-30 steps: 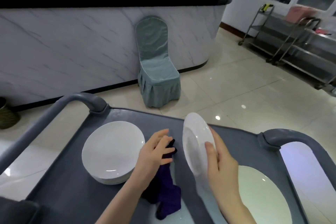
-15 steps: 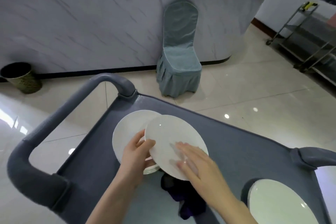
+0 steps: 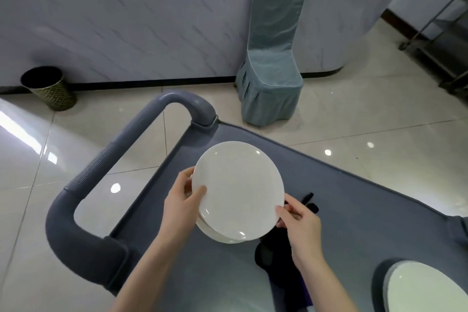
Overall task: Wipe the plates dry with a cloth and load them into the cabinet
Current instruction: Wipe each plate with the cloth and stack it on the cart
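Counter point(image 3: 126, 20): pale marbled front with a dark skirting, across the whole top of the frame.
Floor point(image 3: 367, 121): glossy cream tiles, left side and right of centre, with spots of glare.
Cart point(image 3: 354, 210): grey tray top, running from the centre to the lower right corner.
Handle point(image 3: 101, 172): thick grey loop on the cart's left end, centre left of the frame.
Chair point(image 3: 273, 58): in a blue-green cover, upper centre right, back against the counter.
Rack point(image 3: 443, 33): metal, on wheels, at the upper right edge, partly cut off.
Plate point(image 3: 238, 190): white, round, face up in the centre of the frame, held between my two hands over the stack; whether it touches the stack I cannot tell.
Stack point(image 3: 222, 238): white plates on the cart under the plate, only a low edge showing.
Second stack point(image 3: 425, 291): white plates in the lower right corner, well apart from the first.
Cloth point(image 3: 276, 258): dark purple, on the cart just under my right wrist, partly hidden.
Bin point(image 3: 48, 88): gold mesh, centre left, by the counter foot.
Left hand point(image 3: 182, 202): grips the plate's left rim, thumb on top, fingers beneath.
Right hand point(image 3: 301, 223): pinches the plate's lower right rim, thumb on top, fingers curled below.
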{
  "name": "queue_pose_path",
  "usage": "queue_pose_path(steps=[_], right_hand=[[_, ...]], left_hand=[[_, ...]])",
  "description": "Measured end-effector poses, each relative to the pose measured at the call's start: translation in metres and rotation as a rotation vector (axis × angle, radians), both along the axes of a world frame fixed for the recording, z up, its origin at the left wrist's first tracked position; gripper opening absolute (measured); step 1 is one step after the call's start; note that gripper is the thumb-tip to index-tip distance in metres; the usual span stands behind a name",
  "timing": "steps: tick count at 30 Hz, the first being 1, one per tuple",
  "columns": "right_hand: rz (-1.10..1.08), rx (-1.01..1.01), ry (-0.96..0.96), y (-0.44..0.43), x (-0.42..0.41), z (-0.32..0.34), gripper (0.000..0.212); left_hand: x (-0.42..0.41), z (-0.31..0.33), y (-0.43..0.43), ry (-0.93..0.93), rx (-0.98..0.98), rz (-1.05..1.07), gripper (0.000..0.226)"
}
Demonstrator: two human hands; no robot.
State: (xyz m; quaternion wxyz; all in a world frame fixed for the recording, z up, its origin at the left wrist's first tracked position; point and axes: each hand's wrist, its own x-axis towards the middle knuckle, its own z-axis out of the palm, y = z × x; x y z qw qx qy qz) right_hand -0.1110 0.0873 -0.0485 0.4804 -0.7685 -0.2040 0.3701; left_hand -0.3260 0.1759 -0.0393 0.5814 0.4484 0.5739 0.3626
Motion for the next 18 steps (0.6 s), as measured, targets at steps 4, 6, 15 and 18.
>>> queue_pose_path(steps=[4, 6, 15, 18], right_hand=[[-0.056, 0.037, 0.018, 0.003, -0.007, -0.008, 0.039], [-0.059, 0.047, 0.014, 0.005, -0.01, -0.009, 0.042], [-0.021, 0.025, -0.081, 0.005, -0.008, -0.017, 0.038], [0.01, 0.027, -0.13, 0.004, -0.007, -0.017, 0.038]], left_hand=[[-0.004, -0.006, 0.011, 0.225, 0.113, -0.029, 0.041], [-0.005, -0.009, 0.012, 0.289, 0.132, -0.06, 0.042], [-0.007, -0.018, 0.012, 0.426, 0.215, -0.109, 0.04], [-0.005, -0.019, 0.01, 0.483, 0.238, -0.105, 0.036]])
